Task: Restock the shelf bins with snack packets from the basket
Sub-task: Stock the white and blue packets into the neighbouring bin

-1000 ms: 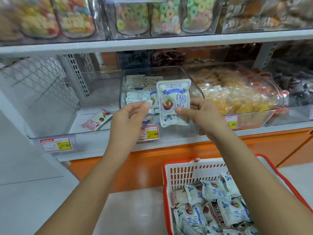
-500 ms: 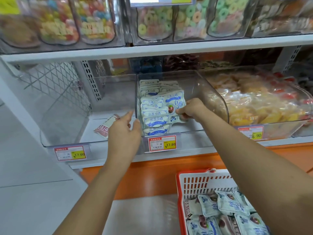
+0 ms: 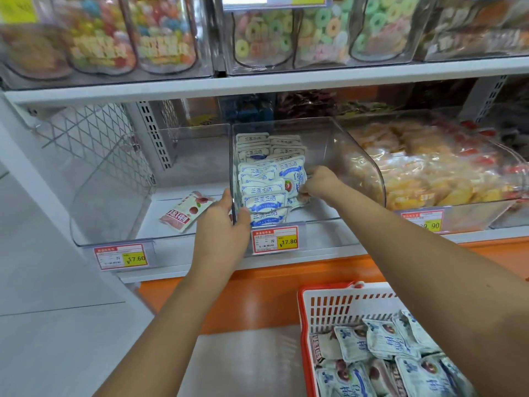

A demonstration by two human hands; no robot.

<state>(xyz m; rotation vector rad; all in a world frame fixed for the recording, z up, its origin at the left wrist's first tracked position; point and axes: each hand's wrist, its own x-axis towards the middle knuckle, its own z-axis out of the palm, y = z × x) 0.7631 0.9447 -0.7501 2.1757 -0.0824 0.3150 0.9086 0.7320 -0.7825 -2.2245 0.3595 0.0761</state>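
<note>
Now the right hand [image 3: 322,183] reaches inside the clear middle bin [image 3: 337,156], fingers closed on a white-and-blue snack packet [image 3: 294,179] set upright against the stacked packets [image 3: 262,181]. The left hand [image 3: 223,222] grips the bin's front left corner, thumb inside the wall. Its fingertips are hidden behind the hand. The red basket [image 3: 303,325], cut off at the lower right, holds more packets. Compared with half a second ago, the packet sits deeper and the left hand has closed onto the corner.
</note>
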